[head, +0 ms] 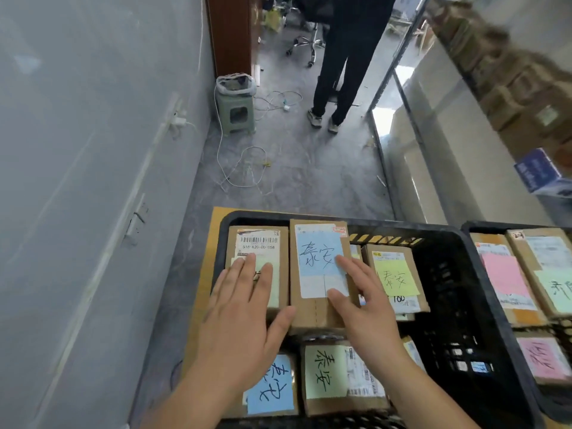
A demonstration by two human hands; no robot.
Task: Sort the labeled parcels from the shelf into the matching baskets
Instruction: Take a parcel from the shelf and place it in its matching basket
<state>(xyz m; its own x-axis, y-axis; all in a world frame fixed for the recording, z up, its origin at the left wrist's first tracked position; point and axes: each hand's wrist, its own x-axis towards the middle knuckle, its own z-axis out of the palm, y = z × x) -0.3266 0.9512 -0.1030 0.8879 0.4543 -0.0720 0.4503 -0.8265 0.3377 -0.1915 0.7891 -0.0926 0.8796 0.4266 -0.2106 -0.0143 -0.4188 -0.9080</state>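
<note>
- Cardboard parcel with a blue label (320, 274), lower centre of the frame, lies in the black basket (445, 274) among other labelled parcels; it sits higher than its neighbours and tilts slightly.
- Step in hand, as judged: settling this parcel into its matching basket; the handwriting on the labels around it looks alike.
- Left hand (244, 317), lower left of centre: fingers straight and spread, lying flat on the neighbouring parcel with a green label (258, 243); the thumb touches the blue-labelled parcel's near left corner. It grips nothing.
- Right hand (362, 308), lower centre: fingers extended and slightly spread, resting on the parcel's right half and edge; nothing is pinched.
- Second basket (483, 227), right edge of the frame, holds parcels with pink labels.
- Next move, as judged: both palms lift clear and go to the shelf for another parcel. The shelf is not clearly identifiable in this view.
</note>
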